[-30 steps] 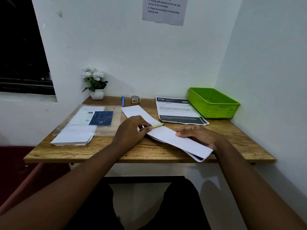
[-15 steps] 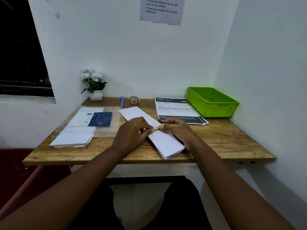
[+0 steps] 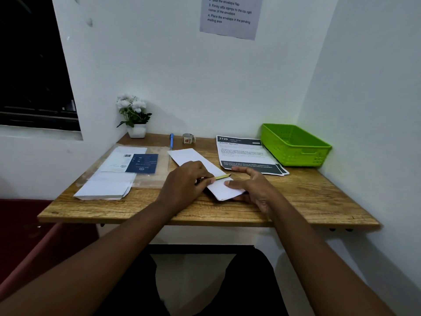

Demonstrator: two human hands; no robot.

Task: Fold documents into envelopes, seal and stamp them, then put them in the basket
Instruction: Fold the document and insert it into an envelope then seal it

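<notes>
Since a second ago our right hand [image 3: 252,188] has folded the long white paper [image 3: 205,167] shorter; fingers now rest relaxed on it. Our left hand [image 3: 184,181] pinches one thin yellow stick [image 3: 222,177] mid-surface. One green plastic basket [image 3: 296,144] holds nothing; printed sheets [image 3: 246,156] lie beside it.

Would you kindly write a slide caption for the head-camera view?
Left hand holding a yellow-green strip on folded white paper, right hand flattening it, green basket waiting nearby.
</notes>
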